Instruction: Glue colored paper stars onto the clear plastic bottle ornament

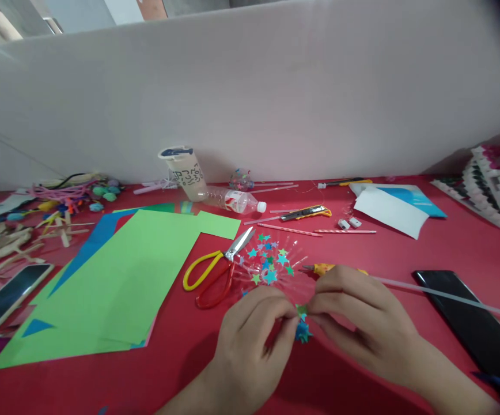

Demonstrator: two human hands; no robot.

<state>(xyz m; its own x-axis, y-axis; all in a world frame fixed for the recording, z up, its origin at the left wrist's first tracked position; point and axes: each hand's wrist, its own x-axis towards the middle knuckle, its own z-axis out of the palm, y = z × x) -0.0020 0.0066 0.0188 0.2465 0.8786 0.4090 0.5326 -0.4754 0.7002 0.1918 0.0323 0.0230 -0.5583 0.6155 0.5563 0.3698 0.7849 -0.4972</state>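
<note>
My left hand (256, 343) and my right hand (364, 323) meet at the front middle of the table, fingertips pinched on a small green paper star (302, 309). Just beneath it are blue paper stars (303, 332); whether they hang from the green one or lie on the table, I cannot tell. Beyond my fingers, colourful stars (269, 276) dot a fan of clear plastic strips (291, 245). A yellow glue gun (322, 269) lies behind my right hand, partly hidden, with a long translucent glue stick (449, 297). Scissors (222, 262) with yellow and red handles lie left of the stars.
Green paper sheets (133, 276) cover the left side, near a phone (10, 297) and craft bits. Behind are a cup (185, 176), a plastic bottle (235, 200), a box cutter (306, 213) and striped straws (288, 229). A black phone (470, 317) lies right.
</note>
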